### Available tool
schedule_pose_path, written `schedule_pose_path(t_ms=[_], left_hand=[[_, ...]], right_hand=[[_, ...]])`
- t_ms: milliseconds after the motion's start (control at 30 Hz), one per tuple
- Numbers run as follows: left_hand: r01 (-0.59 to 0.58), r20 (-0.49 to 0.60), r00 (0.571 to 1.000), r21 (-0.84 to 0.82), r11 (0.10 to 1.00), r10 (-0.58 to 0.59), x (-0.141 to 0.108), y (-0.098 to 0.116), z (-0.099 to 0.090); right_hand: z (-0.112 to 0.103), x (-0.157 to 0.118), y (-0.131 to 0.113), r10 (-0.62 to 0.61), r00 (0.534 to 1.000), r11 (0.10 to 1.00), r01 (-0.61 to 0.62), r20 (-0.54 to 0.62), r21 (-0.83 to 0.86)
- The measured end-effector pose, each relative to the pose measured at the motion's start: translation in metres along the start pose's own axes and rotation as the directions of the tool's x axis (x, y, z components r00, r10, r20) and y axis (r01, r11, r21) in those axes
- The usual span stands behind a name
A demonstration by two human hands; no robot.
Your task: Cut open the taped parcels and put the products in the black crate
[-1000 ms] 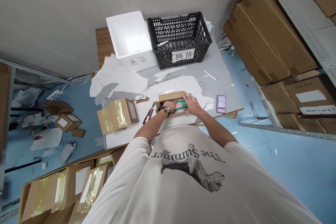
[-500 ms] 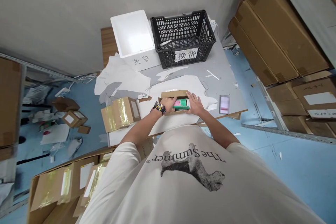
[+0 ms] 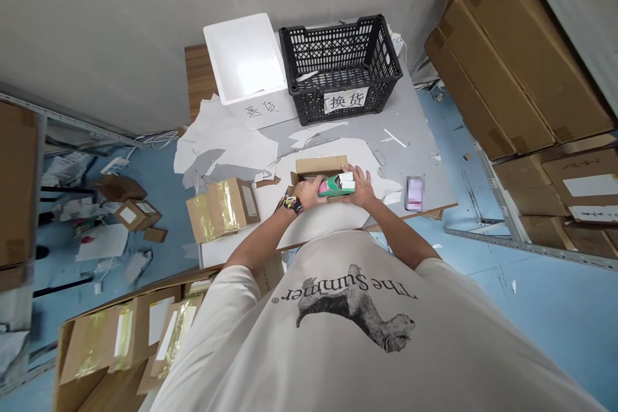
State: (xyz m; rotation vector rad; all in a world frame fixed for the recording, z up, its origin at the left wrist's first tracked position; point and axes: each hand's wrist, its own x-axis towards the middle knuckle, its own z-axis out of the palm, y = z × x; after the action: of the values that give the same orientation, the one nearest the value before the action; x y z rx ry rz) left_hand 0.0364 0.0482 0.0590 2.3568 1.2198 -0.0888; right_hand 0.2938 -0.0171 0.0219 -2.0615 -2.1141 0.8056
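Note:
My left hand (image 3: pixel 309 192), with a colourful watch at the wrist, is closed around the left end of a green and pink carton (image 3: pixel 331 187). The carton is tilted, its white end flaps up, and sits over the near side of an open cardboard box (image 3: pixel 321 164). At the right end of that box my right hand (image 3: pixel 362 188) grips it, fingers reaching along the far side close to the carton's white end. What else the box holds is hidden by the carton and my hands.
Behind stand a white foam bin (image 3: pixel 246 58) and a black plastic crate (image 3: pixel 340 71). A taped cardboard box (image 3: pixel 223 208) sits to the left, a phone (image 3: pixel 414 194) to the right. Torn white paper (image 3: pixel 232 135) covers part of the table. More boxes (image 3: pixel 130 335) fill a large carton at lower left.
The green and pink carton has come up out of the open cardboard box and tilted, with my left hand on it. The box's inside shows more behind it.

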Motion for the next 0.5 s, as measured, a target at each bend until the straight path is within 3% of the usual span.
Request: schedule_pose_path(t_ms=[200,367,500], left_hand=[[0.124,-0.195,0.968,-0.165,0.978,-0.156,0.014,0.004,-0.007],[0.212,-0.384,0.857,-0.345,0.914,-0.343,0.024,0.002,-0.015],[0.179,-0.514,0.747,-0.457,0.871,-0.423,0.023,-0.001,-0.027]], right_hand=[[-0.007,0.028,-0.003,0.011,1.0,0.995,-0.012,-0.008,-0.097],[-0.014,0.047,0.003,-0.007,1.0,0.987,0.004,-0.017,-0.16],[-0.024,0.069,0.008,-0.002,1.0,0.982,0.001,-0.003,-0.187]])
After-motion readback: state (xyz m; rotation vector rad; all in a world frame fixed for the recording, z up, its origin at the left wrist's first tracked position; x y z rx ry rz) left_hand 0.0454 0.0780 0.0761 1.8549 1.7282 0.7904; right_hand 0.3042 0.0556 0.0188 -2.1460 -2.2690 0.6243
